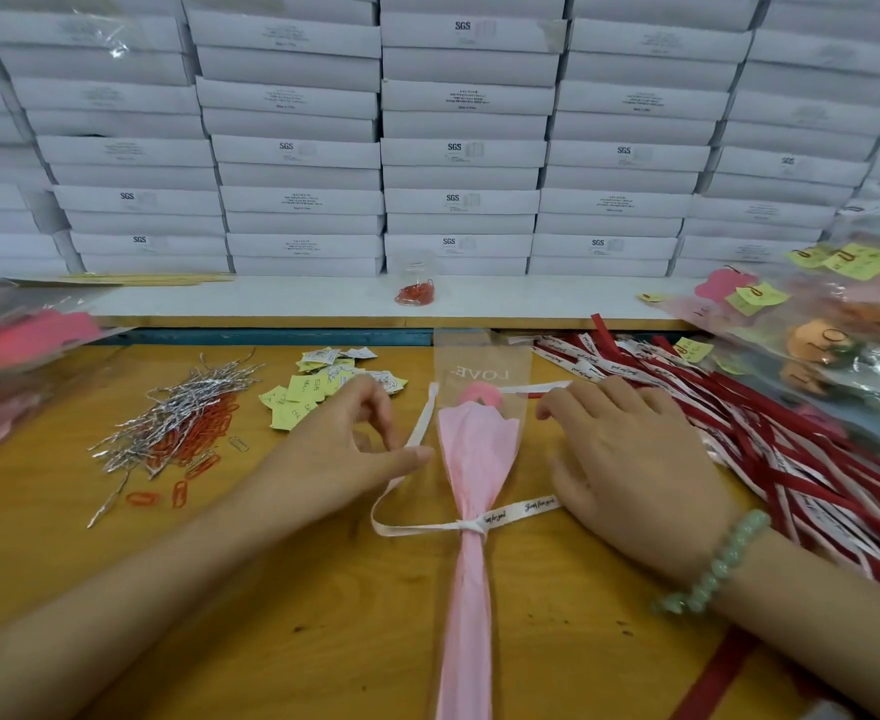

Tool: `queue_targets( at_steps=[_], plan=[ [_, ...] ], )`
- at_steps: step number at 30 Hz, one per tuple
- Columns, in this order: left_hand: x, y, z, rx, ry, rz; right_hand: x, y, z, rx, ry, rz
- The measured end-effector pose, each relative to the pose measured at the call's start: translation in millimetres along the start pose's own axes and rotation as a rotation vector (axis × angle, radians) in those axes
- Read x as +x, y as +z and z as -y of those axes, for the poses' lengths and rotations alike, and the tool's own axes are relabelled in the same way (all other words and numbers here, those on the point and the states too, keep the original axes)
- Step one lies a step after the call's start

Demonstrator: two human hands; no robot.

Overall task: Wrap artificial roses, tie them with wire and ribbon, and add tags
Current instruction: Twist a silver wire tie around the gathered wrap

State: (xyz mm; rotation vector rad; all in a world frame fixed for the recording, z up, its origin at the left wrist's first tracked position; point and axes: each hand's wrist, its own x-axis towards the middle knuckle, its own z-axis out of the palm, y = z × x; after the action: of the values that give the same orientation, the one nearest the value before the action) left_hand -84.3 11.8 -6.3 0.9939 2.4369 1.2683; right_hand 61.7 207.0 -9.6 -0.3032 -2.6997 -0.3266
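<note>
Ribbon [419, 426] tied round a wrapped rose [479, 459] is pinched by the left hand [339, 449]; grip of the right hand [635, 470] cannot be judged.

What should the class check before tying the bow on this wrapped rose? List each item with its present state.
1. Ribbon knotted round the rose wrap: ok.
2. Left hand holds the left ribbon tail: ok.
3. Right hand holds the right tail: cannot tell; the tail runs under the hand.
4. Rose lies flat on the table: ok.
5. Tags and paper clips close by: ok.
6. Tag fixed to the rose: not ok, none seen.
</note>
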Motion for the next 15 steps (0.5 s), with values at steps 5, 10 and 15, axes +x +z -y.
queue_targets(
  at_steps=[5,10,15],
  plan=[
    [-10,-4,-4,0.309,0.494,0.015,-4,-7,10,0.299,-0.253,-0.135],
    [-8,-2,-4,0.464,0.511,0.415,-8,-5,13,0.31,-0.47,-0.035],
    [-1,-14,-5,0.367,0.394,0.6,-7,-1,9,0.309,-0.468,0.037]
  ],
)
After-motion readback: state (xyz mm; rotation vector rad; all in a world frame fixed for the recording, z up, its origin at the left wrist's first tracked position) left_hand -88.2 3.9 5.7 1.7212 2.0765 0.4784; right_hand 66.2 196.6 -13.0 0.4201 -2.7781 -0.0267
